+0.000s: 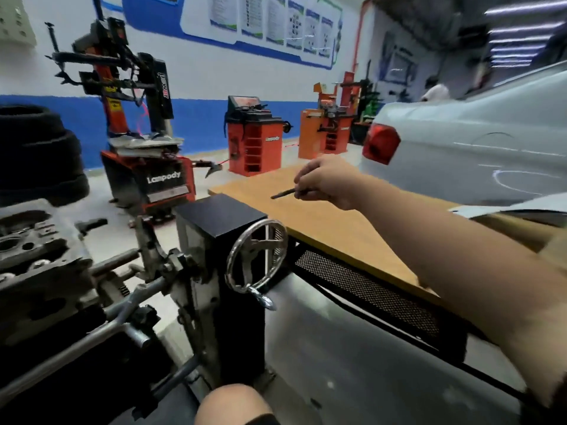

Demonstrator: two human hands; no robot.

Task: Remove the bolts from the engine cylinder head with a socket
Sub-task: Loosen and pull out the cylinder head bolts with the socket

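The grey engine cylinder head (36,256) sits at the left, clamped on a metal engine stand (171,271). My right hand (328,182) reaches out over a wooden tabletop (322,228) and pinches a long dark bolt (283,193) by one end. The bolt points left and hangs just above the wood. My left hand is out of sight. No socket or wrench shows in the frame.
The stand's black post (221,216) and chrome hand wheel (256,256) stand between the head and the table. A grey car (475,133) is at the right. Behind are a tyre changer (138,118), stacked tyres (40,148) and orange machines (254,139). A rounded skin-coloured shape (233,403) sits at the bottom edge.
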